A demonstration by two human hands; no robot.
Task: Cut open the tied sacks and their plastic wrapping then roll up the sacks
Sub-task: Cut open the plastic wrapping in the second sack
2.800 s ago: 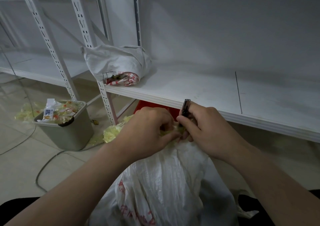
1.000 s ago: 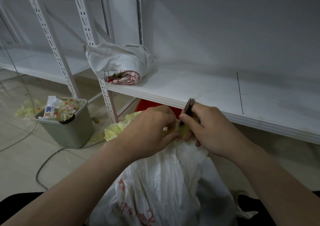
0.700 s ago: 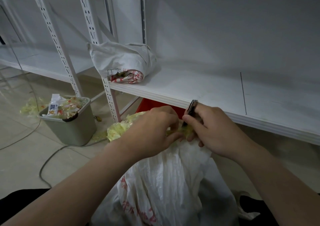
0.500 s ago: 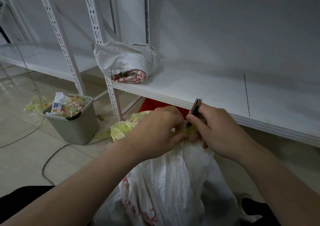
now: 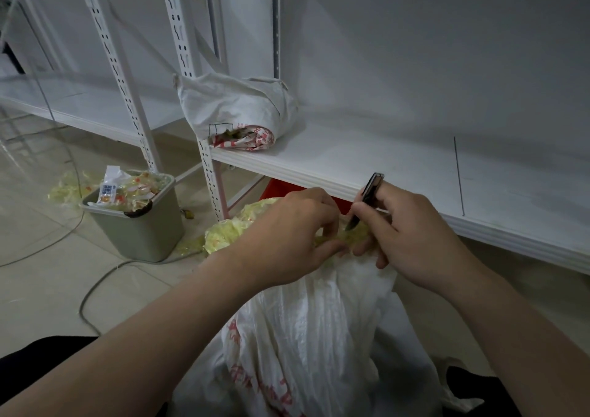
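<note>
Tilted further, one knife (image 5: 370, 190) fills the right grip (image 5: 412, 231); left grip (image 5: 287, 234) pinches yellow wrapping (image 5: 359, 234) on one sack (image 5: 319, 321).

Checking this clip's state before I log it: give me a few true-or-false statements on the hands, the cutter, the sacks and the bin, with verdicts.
1. The right hand holds a slim cutter with its tip down at the neck of the white sack. True.
2. The left hand lies flat on the shelf. False: its fingers are curled on the yellowish wrapping at the sack's neck, below the shelf edge.
3. A rolled sack lies on the shelf beside an upright post. True.
4. The bin is tipped over on the floor. False: it stands upright, to the person's left, filled with wrappers.
</note>
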